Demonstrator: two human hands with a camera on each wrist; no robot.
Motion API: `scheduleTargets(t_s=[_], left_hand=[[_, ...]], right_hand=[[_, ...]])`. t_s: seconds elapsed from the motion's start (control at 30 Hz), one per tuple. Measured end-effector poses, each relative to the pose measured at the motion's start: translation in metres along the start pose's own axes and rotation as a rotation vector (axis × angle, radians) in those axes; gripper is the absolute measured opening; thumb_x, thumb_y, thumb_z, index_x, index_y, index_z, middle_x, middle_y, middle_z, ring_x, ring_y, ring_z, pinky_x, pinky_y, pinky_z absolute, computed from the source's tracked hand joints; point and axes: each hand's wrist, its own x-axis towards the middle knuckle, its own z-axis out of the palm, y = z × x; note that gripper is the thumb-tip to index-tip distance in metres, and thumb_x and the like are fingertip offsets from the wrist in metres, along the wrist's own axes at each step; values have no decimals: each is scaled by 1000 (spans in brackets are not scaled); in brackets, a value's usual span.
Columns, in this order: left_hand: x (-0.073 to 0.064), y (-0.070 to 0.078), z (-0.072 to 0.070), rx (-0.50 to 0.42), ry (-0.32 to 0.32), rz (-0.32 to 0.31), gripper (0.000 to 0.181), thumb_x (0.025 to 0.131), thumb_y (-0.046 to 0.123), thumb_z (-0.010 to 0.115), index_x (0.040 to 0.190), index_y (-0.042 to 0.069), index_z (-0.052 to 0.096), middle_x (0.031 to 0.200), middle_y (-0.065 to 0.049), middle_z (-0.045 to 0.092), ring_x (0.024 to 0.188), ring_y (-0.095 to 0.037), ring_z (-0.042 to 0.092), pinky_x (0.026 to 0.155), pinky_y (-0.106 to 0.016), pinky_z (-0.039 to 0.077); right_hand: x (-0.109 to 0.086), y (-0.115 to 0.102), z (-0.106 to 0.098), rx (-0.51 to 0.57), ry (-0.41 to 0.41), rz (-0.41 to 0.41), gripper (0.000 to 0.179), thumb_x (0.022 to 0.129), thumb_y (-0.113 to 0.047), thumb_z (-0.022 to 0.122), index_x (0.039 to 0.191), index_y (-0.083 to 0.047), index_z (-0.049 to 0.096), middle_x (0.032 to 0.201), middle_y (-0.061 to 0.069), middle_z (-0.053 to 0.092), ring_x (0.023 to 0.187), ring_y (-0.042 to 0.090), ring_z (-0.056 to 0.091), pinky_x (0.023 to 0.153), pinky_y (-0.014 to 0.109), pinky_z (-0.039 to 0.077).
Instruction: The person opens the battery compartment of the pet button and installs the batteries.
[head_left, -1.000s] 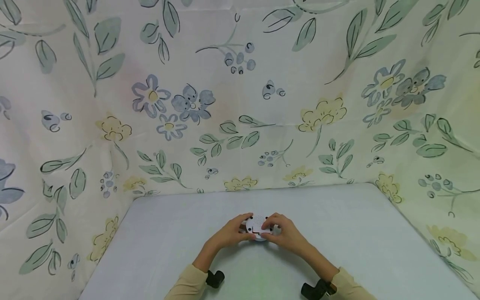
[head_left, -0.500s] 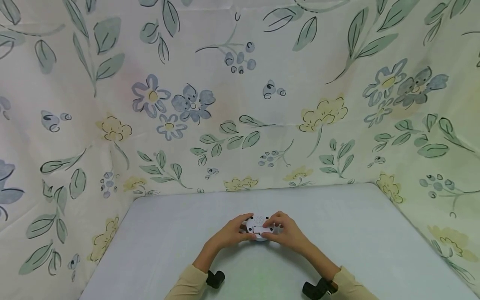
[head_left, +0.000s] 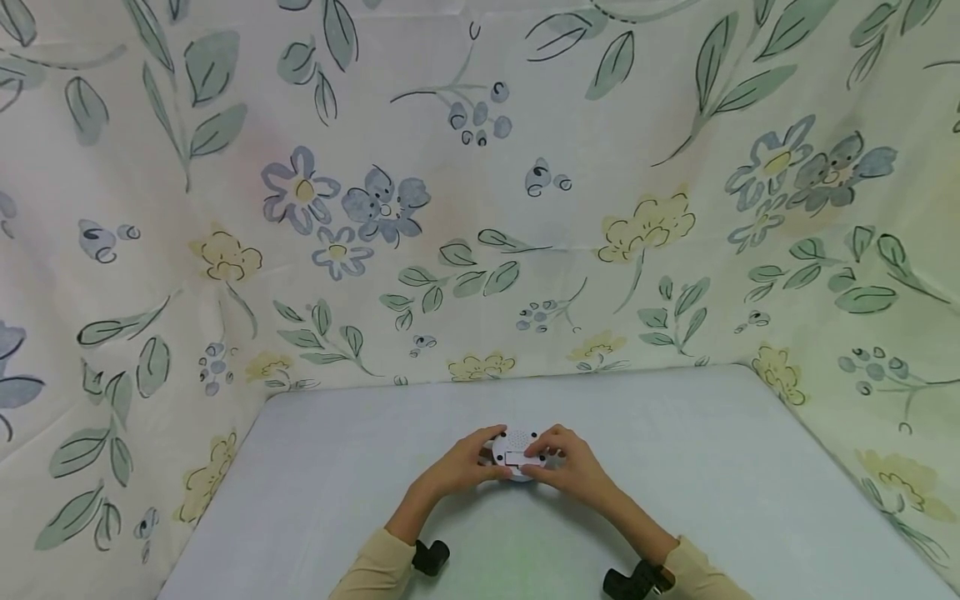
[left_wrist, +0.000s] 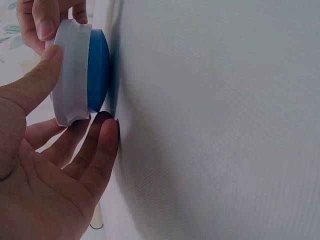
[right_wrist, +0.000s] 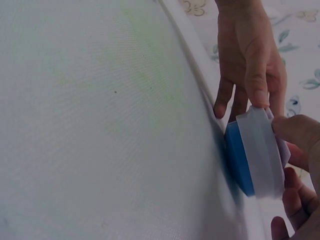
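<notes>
A round white device (head_left: pixel 516 439) with small speaker holes and black feet faces up, near the middle of the table. Its other face is blue, turned toward the tabletop, as the left wrist view shows of the device (left_wrist: pixel 73 80). My left hand (head_left: pixel 459 465) grips its left side, thumb on the near edge and fingers around the far side. My right hand (head_left: pixel 576 472) pinches a white battery cover (head_left: pixel 516 457) on the back with thumb and index finger. A dark stepped gap shows along this cover. The right fingers hide its right end.
The white-covered table (head_left: pixel 360 433) spreads around both hands. Floral fabric (head_left: pixel 480 192) hangs behind the table and along its sides. Black wrist cameras, such as the left one (head_left: pixel 431 558), sit at the sleeve cuffs.
The right index finger and the wrist have shifted very slightly. The left hand and the device stay in the same place.
</notes>
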Motion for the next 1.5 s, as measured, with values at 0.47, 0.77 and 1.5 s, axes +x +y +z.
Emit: scheduleTargets(t_s=[0.47,0.77,1.5], left_hand=[[2,-2,0,14,-1,23,72,96,24,75,153,-2,39,148,-20,46,116,-31,60,92,-41,52],[2,0,0,16,8,17,71,96,24,75,151,-3,40,148,-20,47,116,-32,60,92,-42,52],[0,1,0,-14,17,17,69,94,19,76,150,-3,41,143,-18,50,110,-29,61,89,-37,53]], right_hand=[[0,-2,2,-27,24,12,16,85,-25,86,96,-18,76,96,-6,63,89,18,57,77,36,50],[5,-2,0,-31,3,89,16,82,-26,88,93,-21,77,93,-9,64,87,17,55,75,35,48],[12,0,-7,140,-140,324,77,83,-30,88,144,-3,51,133,14,57,110,27,58,91,39,50]])
